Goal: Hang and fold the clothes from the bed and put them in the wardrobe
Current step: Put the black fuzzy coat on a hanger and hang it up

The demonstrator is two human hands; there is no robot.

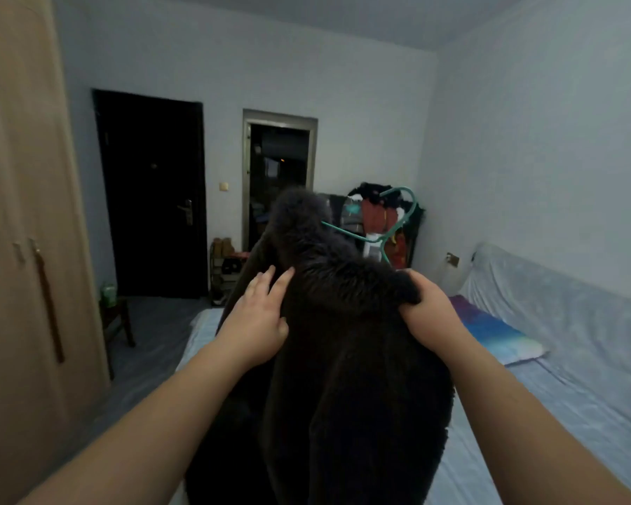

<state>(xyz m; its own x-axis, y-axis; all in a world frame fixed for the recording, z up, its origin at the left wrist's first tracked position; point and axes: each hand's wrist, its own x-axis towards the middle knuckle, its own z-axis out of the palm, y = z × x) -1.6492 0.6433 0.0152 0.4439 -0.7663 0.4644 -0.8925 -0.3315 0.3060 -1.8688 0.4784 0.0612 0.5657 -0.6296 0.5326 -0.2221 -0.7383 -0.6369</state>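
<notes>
A dark brown fuzzy coat (343, 377) with a fur-trimmed hood hangs in front of me, held up over the bed (525, 413). A green plastic hanger (387, 231) sticks out of the coat's top on the far side, hook up. My right hand (427, 308) grips the coat's right shoulder, fingers curled into the fabric. My left hand (259, 315) lies flat on the coat's left shoulder with straight fingers. The wooden wardrobe (26, 231) stands shut at the left.
A pillow (496, 333) lies on the bed by the right wall. A pile of clothes (383, 220) sits at the bed's far end. A dark door (153, 195), an open doorway (277, 176), a shoe rack (226, 267) and a small stool (113, 318) are beyond.
</notes>
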